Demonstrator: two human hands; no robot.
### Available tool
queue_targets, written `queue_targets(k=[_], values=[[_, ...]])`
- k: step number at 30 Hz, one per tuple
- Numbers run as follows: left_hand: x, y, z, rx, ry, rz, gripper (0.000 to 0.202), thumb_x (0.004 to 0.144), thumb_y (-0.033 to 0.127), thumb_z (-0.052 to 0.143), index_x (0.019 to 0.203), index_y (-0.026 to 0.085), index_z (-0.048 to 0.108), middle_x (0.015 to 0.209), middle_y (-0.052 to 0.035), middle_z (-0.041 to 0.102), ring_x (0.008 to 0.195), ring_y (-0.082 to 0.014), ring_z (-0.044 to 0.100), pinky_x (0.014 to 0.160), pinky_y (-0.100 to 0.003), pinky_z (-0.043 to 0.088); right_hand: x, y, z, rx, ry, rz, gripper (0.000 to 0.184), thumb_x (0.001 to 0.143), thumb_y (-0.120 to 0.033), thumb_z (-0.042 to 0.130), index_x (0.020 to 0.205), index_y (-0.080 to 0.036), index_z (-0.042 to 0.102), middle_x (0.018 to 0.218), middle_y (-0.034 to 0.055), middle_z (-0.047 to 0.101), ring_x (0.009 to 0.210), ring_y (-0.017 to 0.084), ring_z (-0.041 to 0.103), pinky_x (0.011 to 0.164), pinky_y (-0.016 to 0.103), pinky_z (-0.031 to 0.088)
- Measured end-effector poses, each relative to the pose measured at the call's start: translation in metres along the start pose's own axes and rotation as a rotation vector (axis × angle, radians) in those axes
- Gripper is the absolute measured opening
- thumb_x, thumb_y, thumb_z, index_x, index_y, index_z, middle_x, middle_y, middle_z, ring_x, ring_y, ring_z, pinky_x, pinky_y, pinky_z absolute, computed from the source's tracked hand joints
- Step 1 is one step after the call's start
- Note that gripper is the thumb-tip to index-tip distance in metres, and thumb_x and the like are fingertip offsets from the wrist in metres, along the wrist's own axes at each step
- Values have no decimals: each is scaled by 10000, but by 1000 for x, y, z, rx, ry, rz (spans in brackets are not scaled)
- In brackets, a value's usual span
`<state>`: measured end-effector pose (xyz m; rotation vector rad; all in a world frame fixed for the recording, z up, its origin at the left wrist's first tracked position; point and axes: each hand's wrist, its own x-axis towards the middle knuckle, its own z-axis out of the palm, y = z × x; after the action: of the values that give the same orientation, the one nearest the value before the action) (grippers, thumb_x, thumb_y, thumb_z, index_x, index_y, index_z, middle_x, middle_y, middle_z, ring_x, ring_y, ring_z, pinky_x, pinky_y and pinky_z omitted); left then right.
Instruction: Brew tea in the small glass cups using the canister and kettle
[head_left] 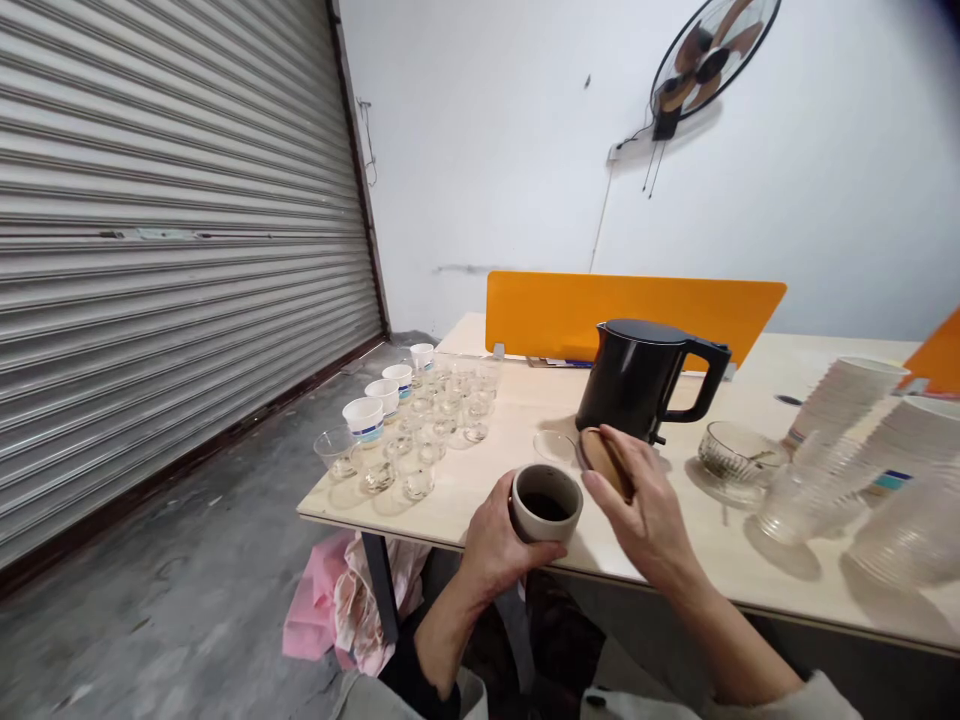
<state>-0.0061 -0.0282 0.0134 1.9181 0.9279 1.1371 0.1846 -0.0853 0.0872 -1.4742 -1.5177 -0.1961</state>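
My left hand (495, 545) is wrapped round a small grey ceramic jar (546, 503) with dark contents, holding it just above the near edge of the wooden table (525, 420). Beside the jar's right rim, my right hand (645, 515) grips a round wooden lid (604, 462), tilted on edge. A black electric kettle (645, 378) stands right behind the lid. A small clear glass lid (553, 445) lies flat on the table between the jar and the kettle.
Several small glass cups (442, 420) and white paper cups (375, 405) stand in rows at the table's left end. A glass bowl (739, 458) and stacks of plastic cups (847, 455) sit to the right. An orange divider (637, 305) crosses the table behind. Pink cloth (337, 600) lies on the floor.
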Motion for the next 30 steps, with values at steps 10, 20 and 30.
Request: queue_targets(k=[10,20,30], values=[[-1,1,-1,-6,-6,-25,966,568,320,958,1403,266,476,1329,-55,674,1224,-304,638,1053,-446,502,-48,143,-37,-604,-226,291,739,876,-672,506,1341,-109,621,1306,215,617,1234,404,561,1026,516,485],[-5,-1,1,31,-18,-34,921,617,313,908,1416,255,453,1325,-74,677,1226,-321,641,1048,-480,503,-33,140,-77,-303,272,445,755,874,-622,581,1432,-117,520,1054,150,751,810,296,728,745,432,566],[-5,-3,1,38,-24,-46,935,628,316,910,1434,236,444,1382,-110,648,1288,-344,606,1086,-512,478,31,173,-87,-347,201,550,607,935,-397,466,1413,-29,529,735,135,723,575,277,667,693,454,541]])
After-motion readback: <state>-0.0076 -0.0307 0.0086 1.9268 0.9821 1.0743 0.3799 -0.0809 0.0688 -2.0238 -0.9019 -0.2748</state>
